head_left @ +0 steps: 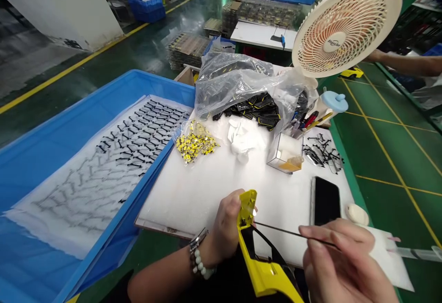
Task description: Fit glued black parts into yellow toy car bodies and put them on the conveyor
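Note:
My left hand (224, 222) is closed around one end of a yellow plastic shell (264, 276), which looks like a model car body with black trim along its opening. Its inner side, with small posts, faces up at the gripped end. Between the thumb and fingers of my right hand (345, 257) is a thin black stick (281, 231). The stick's tip reaches the yellow shell beside my left fingers; whether it touches cannot be made out. The shell's lower end runs out of view at the bottom.
On the white tabletop (193, 197) lie a bag of yellow-black bits (195, 144), crumpled tissue (241, 137), a clear box (285, 153), small black parts (322, 151) and a phone (325, 201). A blue bin (103, 89) stands left; a fan (347, 26) stands behind.

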A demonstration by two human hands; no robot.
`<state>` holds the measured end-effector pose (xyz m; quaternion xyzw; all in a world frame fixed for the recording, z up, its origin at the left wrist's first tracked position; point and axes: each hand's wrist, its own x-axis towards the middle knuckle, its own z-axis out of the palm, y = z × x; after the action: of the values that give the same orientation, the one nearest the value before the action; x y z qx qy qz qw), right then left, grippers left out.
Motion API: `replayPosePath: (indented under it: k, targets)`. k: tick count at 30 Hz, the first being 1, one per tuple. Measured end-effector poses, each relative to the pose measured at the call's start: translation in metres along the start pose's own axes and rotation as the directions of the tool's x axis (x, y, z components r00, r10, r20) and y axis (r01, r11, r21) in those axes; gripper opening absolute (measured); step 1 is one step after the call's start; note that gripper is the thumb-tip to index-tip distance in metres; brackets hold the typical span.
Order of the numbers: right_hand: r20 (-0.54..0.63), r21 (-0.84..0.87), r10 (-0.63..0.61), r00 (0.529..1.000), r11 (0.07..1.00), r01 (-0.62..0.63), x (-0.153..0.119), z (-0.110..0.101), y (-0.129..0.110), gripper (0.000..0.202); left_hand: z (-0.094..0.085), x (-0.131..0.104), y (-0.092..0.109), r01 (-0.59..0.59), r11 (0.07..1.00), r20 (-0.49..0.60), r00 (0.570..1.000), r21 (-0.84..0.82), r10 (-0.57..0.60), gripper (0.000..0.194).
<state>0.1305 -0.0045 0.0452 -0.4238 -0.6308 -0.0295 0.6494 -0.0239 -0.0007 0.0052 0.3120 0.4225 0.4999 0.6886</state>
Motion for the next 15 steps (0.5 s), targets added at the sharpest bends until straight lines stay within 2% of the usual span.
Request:
replayPosePath:
  k: [3,5,12,15]
  targets:
    - [0.139,-0.011,0.000,0.990,1.000,0.001,-0.004,-0.005,-0.006,0.042,-0.001,0.000,-0.002,-0.009,1.000,0.006,1.000,-0.025,0.009,0.059]
    - [0.188,-0.023,-0.002,0.982,1.000,0.007,-0.002,-0.008,-0.008,0.043,-0.002,0.000,-0.004,-0.001,0.999,0.014,1.000,-0.048,0.001,0.059]
    - [0.207,-0.088,-0.001,0.978,0.996,0.020,-0.004,-0.015,-0.011,0.028,-0.002,-0.001,-0.005,0.010,0.999,0.007,1.000,-0.050,-0.009,0.060]
    - [0.232,-0.078,0.042,0.972,0.997,-0.024,-0.008,-0.024,-0.017,0.036,-0.001,-0.001,-0.001,0.007,1.000,0.010,1.000,-0.028,-0.007,0.061]
